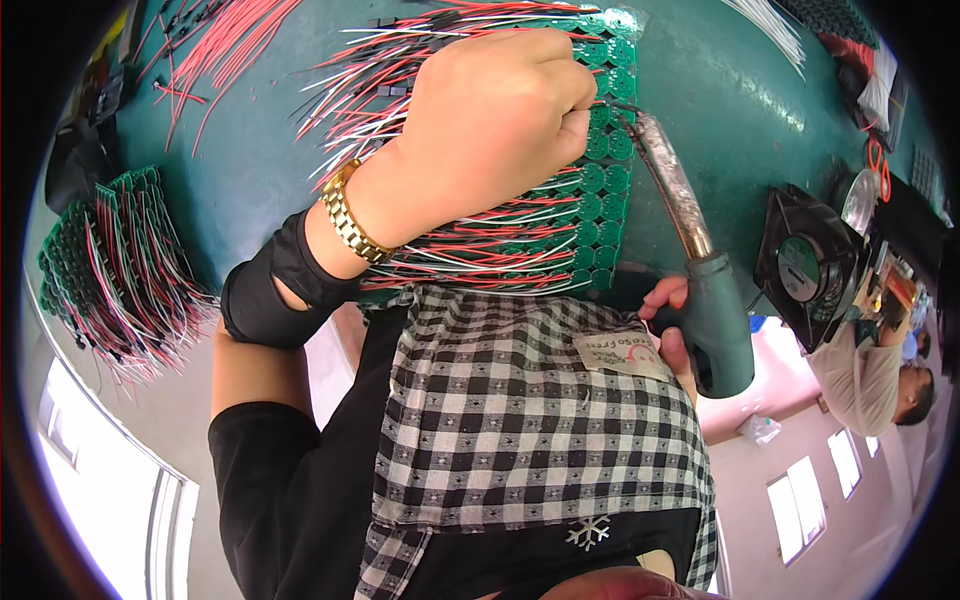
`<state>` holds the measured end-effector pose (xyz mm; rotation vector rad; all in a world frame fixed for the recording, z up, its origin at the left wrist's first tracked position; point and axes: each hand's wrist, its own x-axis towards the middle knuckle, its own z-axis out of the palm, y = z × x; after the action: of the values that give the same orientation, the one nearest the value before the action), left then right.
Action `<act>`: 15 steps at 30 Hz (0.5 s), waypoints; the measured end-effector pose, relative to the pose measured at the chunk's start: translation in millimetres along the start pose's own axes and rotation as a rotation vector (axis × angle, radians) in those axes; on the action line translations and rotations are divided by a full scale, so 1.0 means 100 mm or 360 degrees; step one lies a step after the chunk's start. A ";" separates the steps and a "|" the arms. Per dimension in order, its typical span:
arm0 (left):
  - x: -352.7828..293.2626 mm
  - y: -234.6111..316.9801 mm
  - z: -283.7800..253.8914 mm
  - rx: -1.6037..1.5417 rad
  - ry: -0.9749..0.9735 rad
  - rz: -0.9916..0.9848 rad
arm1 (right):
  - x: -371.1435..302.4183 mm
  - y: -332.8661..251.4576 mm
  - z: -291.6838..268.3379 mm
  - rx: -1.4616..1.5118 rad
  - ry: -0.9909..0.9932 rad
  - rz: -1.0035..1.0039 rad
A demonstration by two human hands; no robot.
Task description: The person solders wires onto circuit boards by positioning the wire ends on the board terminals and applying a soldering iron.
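A panel of small round green circuit boards (592,235) lies on the green bench, with rows of red, white and black wires (480,240) fanning left from it. My left hand (510,105), a gold watch at its wrist, is closed over the panel's upper part. Its fingertips point down and are mostly hidden, so what they pinch cannot be made out. My right hand (670,300) is wrapped around the green handle of a soldering iron (720,325), which hides most of the hand. The iron's worn metal barrel slants up and left, its tip close to the panel's right edge.
Bundles of red wires (225,50) lie at the far left, white wires (770,30) at the far right. A stack of wired boards (120,270) sits on the left. To the right stand a black fan (815,265) and orange-handled scissors (878,165); another person (865,375) sits beyond.
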<state>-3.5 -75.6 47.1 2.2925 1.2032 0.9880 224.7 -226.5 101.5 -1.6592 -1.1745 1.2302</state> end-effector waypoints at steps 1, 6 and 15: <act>0.00 0.00 0.00 0.0005 0.0003 -0.0005 | 0.00 -0.04 0.00 0.0060 -0.0002 0.0077; 0.02 0.00 0.00 0.0021 0.0012 0.0017 | -0.04 -0.09 -0.05 0.0022 0.0008 0.0164; 0.02 -0.01 0.00 0.0046 0.0018 0.0038 | 0.04 -0.19 0.04 0.0127 -0.0079 0.0212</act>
<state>-3.0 -74.0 47.0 2.3319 1.2047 0.9998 217.1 -216.3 117.2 -1.6781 -1.0442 1.3900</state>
